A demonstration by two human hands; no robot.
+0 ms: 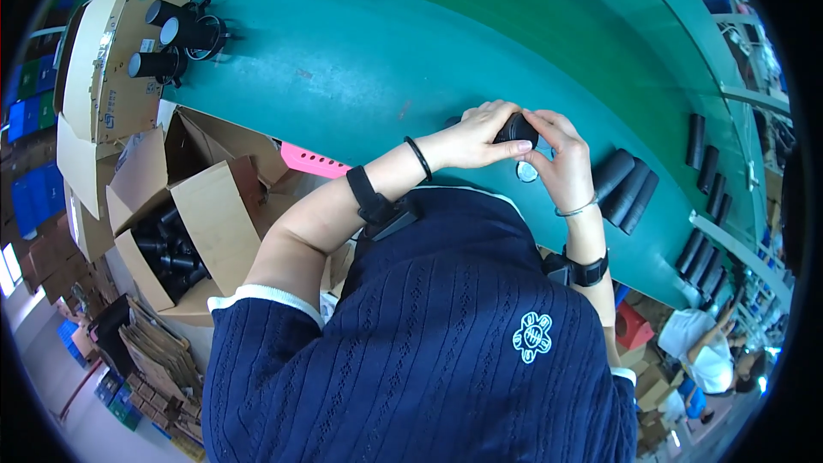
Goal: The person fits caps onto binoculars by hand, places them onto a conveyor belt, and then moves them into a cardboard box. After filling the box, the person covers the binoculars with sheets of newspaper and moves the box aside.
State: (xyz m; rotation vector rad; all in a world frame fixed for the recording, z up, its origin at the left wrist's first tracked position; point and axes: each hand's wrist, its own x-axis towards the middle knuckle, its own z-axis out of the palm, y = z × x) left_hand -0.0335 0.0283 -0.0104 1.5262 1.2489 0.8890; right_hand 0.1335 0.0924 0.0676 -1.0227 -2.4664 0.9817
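Note:
Over the near edge of the green table, both my hands grip a black rounded part (518,130), possibly a tube like those nearby. My left hand (478,135) wraps it from the left, its thumb stretched along the near side. From the right, my right hand (561,150) pinches it between thumb and bent fingers. The fingers cover much of the part. A dark piece (452,122) shows behind my left hand; whether it belongs to the same part I cannot tell. Just below my fingers is a small silvery disc (526,171). Several black tubes (633,189) lie side by side right of my right hand.
Black cylinders with ring-shaped brackets (195,34) stand at the table's far left, beside a cardboard box (129,60). Below, an open carton (214,223) holds black parts. A pink perforated bin (313,161) touches the table edge. More black tubes (705,167) lie far right, near a metal frame (754,101).

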